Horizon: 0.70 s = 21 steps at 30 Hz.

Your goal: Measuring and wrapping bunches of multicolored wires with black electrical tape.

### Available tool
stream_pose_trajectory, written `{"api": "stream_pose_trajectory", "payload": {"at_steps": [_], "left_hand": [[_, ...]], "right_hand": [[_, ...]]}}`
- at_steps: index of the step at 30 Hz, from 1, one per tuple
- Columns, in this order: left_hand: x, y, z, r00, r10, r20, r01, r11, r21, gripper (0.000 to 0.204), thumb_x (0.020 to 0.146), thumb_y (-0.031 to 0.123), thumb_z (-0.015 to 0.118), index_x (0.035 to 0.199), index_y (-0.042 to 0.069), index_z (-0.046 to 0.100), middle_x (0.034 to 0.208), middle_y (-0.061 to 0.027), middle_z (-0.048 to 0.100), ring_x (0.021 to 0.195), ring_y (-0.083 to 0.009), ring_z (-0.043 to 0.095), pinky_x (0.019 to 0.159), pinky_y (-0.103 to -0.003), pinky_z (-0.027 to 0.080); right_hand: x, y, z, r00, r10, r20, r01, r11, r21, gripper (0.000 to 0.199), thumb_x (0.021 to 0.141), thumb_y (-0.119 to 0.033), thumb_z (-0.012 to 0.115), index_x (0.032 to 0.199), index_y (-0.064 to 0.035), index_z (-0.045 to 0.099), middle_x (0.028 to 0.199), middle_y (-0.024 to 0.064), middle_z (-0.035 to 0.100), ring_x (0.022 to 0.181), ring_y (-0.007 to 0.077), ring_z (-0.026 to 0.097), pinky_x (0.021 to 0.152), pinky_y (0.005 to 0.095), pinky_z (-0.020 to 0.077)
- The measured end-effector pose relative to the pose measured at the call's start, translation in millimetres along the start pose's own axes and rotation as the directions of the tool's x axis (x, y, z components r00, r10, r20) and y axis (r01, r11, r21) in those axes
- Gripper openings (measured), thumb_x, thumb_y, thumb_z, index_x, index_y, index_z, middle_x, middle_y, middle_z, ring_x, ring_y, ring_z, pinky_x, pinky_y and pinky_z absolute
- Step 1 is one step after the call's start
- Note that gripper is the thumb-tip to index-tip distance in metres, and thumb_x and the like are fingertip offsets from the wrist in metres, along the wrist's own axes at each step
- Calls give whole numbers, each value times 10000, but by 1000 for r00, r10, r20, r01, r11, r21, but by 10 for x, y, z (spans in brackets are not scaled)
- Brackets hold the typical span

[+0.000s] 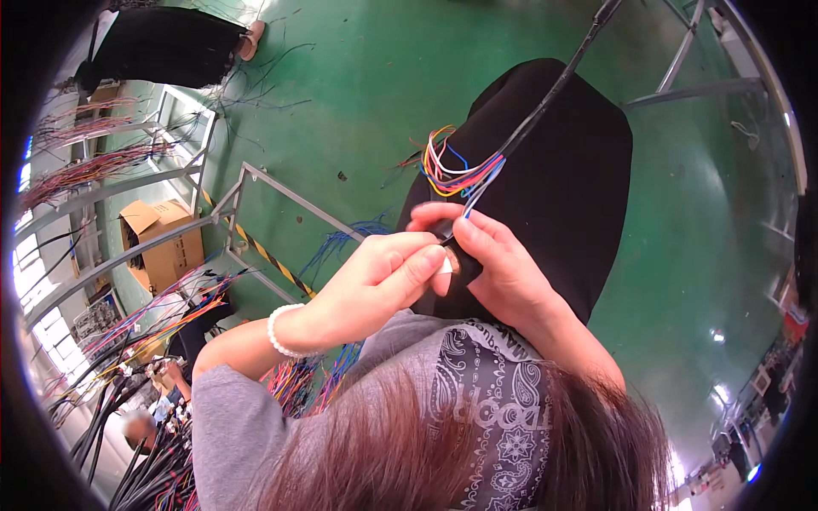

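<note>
My left hand [383, 268], with a white beaded bracelet at the wrist, is closed on a roll of black tape [465, 271]; a bit of its brown core shows by the thumb. My right hand [509, 266] is closed against it, thumb and fingers pinching thin blue and white wires [479, 198]. These wires come out of a black-sheathed cable [545, 102] that slants up to the upper right. Red, yellow, white and blue wires [433, 169] loop loosely from the same cable end. The fingers hide where tape and wires meet.
Black cloth [562, 196] covers my lap. Grey metal frames [290, 196] stand at left, bundles of coloured wires [94, 170] hanging on them. A cardboard box [166, 247] sits among them on the green floor [358, 85]. Other people [162, 47] are at upper left and lower left.
</note>
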State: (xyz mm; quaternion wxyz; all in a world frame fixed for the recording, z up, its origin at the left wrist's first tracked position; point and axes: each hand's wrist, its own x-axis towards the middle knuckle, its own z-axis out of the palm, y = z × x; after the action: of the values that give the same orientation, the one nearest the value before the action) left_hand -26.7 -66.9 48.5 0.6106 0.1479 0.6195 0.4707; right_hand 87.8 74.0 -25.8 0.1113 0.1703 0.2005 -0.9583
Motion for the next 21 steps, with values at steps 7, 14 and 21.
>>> {"api": "stream_pose_trajectory", "payload": {"at_steps": [7, 14, 21], "left_hand": [[101, -61, -99, 970, 237, -45, -214, 931, 296, 286, 1021, 175, 505, 806, -2, 569, 682, 24, 512, 623, -53, 398, 552, -241, 346], [69, 162, 156, 953, 90, 288, -233, 827, 511, 161, 1003, 97, 519, 915, -25, 576, 716, -62, 612, 662, -89, 535, 613, -259, 465], [10, 117, 17, 990, 133, 45, -141, 941, 309, 286, 1027, 168, 490, 804, -2, 547, 707, 22, 519, 667, -49, 438, 600, -237, 370]], "right_hand": [[-45, 136, 84, 807, -589, 40, 505, 655, -562, 203, 1017, -165, 514, 1122, -4, 576, 1039, 46, 591, 900, 98, 555, 835, 256, 457], [-642, 24, -160, 726, -637, 260, 541, 296, -788, 123, 946, -75, 571, 847, -3, 576, 916, 89, 598, 864, 174, 560, 763, 308, 462], [-957, -125, -522, 778, -628, -12, 298, 386, -873, 217, 824, -215, 705, 921, -27, 658, 870, 29, 614, 826, 158, 569, 775, 305, 458]]}}
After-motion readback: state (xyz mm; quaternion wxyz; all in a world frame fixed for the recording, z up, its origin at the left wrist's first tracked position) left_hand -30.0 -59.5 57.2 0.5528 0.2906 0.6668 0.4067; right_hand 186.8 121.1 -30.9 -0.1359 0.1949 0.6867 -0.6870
